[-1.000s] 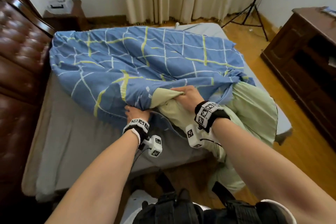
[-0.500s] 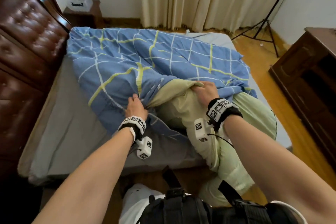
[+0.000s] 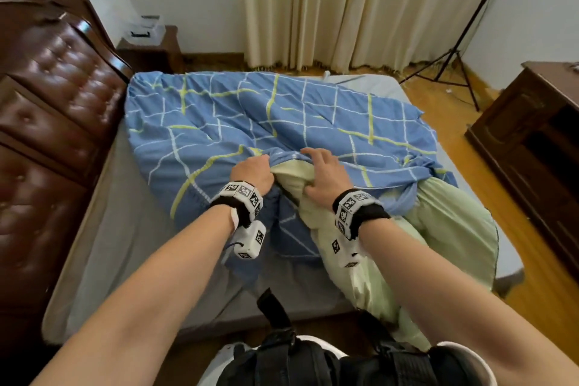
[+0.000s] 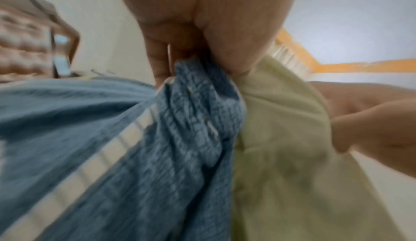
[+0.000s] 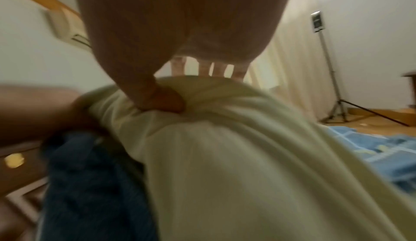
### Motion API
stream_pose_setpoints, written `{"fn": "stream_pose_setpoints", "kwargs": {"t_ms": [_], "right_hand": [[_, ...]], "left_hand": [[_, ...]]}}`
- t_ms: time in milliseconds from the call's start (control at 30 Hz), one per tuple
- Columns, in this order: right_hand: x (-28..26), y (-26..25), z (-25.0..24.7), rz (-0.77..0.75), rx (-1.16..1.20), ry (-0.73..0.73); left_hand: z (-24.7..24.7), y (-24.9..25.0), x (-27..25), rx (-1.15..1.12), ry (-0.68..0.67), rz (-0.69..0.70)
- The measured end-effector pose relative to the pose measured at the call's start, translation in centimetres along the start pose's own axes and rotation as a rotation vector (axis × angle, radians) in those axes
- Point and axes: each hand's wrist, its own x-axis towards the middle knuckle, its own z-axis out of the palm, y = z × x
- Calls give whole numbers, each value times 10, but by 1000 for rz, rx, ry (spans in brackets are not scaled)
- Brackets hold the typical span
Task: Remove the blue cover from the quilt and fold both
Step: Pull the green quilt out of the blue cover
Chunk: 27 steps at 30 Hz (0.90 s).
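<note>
The blue checked cover (image 3: 219,122) lies spread across the bed. The pale green quilt (image 3: 438,229) sticks out of its opening at the front right and hangs over the bed's edge. My left hand (image 3: 253,171) grips the bunched edge of the cover (image 4: 180,138) at the opening, right beside the quilt (image 4: 281,155). My right hand (image 3: 324,172) lies on top of the quilt (image 5: 247,155), its thumb (image 5: 162,102) dug into a fold and its fingers stretched over the hump toward the cover's edge. The two hands are close together.
A padded brown headboard (image 3: 47,103) runs along the left. Grey sheet (image 3: 125,244) shows at the front left of the bed. A nightstand (image 3: 150,53), curtains (image 3: 344,9) and a tripod (image 3: 454,50) stand at the back. A dark wooden cabinet (image 3: 532,135) stands right, across the wooden floor.
Both hands have moved farther up the bed and closer together. The cover's edge has been pushed back, and more green quilt lies bare behind the right wrist.
</note>
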Motion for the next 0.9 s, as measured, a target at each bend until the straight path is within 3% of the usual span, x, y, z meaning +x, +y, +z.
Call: {"fn": "stream_pose_setpoints", "kwargs": {"t_ms": [200,333,467,533,733,900], "right_hand": [[25,-71,23,-13,-193,-89],[31,-85,25,25,-358,-41],[29,-95,24,134,-261,11],[27,-93,24,199,-135,68],[31,-72,20,246,-50,115],[34,-37,9,275,39,135]], "left_hand": [[-23,-35,6,122,-59,142],[3,-63,1,-30,-6,201],[44,-85,-3,-139,269,498],[56,-90,-2,-132,335,586],[56,-78,-1,-17,220,400],[59,-37,-8,-2,165,279]]}}
